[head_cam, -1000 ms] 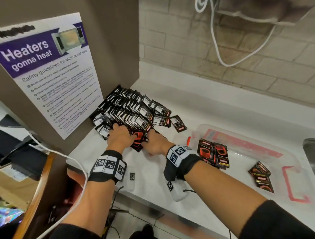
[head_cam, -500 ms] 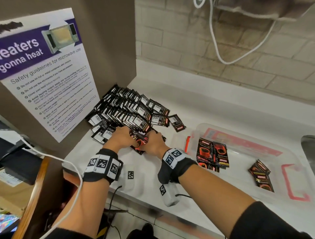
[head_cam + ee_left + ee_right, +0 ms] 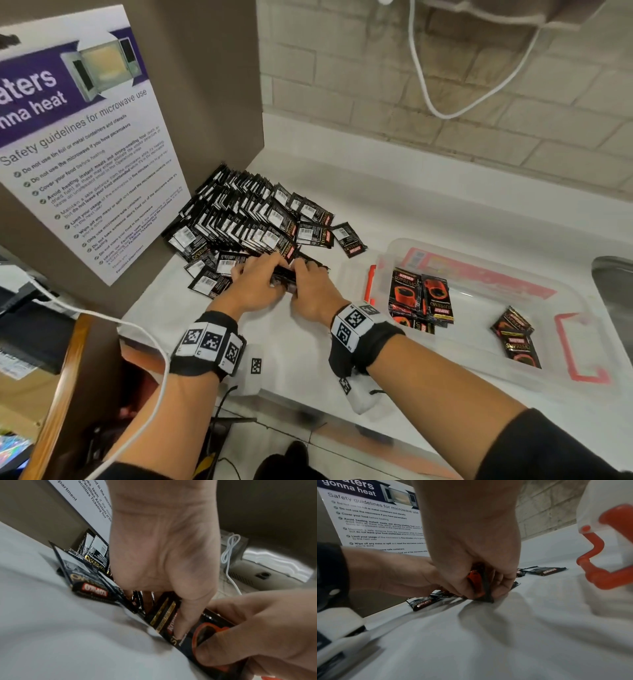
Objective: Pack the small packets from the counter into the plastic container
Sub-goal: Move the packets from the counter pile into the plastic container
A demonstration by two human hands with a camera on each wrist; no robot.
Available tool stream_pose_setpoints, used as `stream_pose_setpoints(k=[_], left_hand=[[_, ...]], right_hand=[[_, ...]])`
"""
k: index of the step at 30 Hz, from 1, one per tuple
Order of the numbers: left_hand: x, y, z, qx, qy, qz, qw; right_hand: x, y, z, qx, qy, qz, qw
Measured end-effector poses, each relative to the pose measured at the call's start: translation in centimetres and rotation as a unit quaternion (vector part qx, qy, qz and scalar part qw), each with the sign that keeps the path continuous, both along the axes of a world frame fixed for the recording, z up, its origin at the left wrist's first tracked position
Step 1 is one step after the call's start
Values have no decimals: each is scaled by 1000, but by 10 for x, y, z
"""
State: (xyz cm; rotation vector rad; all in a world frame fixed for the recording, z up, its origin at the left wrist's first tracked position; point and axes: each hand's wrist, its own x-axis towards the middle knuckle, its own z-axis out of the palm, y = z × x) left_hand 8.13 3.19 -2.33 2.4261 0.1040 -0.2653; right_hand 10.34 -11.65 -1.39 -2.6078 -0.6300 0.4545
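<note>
A big heap of black coffee packets (image 3: 246,219) lies on the white counter (image 3: 301,346) against the brown panel. At the heap's near edge both hands meet over a small stack of packets (image 3: 282,277) standing on edge. My left hand (image 3: 255,284) holds the stack's left side, thumb pressed on its face (image 3: 181,627). My right hand (image 3: 310,287) grips the stack's right end (image 3: 481,584), fingers curled round it. The clear plastic container (image 3: 561,298) with red clips sits to the right, holding a pile of packets (image 3: 419,301) at its left and two more packets (image 3: 515,337) at its right.
A microwave safety poster (image 3: 85,144) hangs on the brown panel at left. A white cable (image 3: 445,102) droops along the brick wall behind. A metal sink edge (image 3: 616,287) shows at far right. Another white cable (image 3: 144,329) crosses a wooden ledge at the lower left.
Both hands have drawn the gathered packets slightly off the heap and squared them between them. The view has shifted a little to the right.
</note>
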Motion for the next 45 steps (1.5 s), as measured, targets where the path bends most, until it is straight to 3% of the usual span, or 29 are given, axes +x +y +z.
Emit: stream_pose_setpoints(k=[5, 9, 12, 15, 18, 25, 31, 35, 39, 45], left_hand=[[-4, 0, 3, -31, -49, 24, 998], [0, 4, 28, -152, -89, -4, 984], [7, 0, 54, -186, -109, -6, 976], [16, -19, 79, -216, -124, -17, 968], [25, -56, 99, -239, -110, -47, 964], [31, -152, 109, -80, -92, -204, 971], [32, -204, 94, 86, -23, -354, 931], [35, -213, 78, 127, 22, -371, 920], [39, -215, 71, 140, 34, -377, 915], [44, -217, 61, 182, 38, -378, 907]], right_hand=[[3, 0, 6, 29, -4, -6, 1000], [8, -4, 32, 81, -43, -24, 995], [10, -21, 62, 164, -64, -50, 983], [10, -52, 92, 258, -27, -70, 963], [12, -95, 112, 286, 25, -90, 954], [5, -205, 110, 254, 190, -197, 927], [-12, -251, 82, 185, 271, -200, 923], [-17, -252, 71, 178, 317, -180, 914], [-17, -247, 61, 193, 310, -164, 917], [-16, -245, 43, 138, 285, -216, 924]])
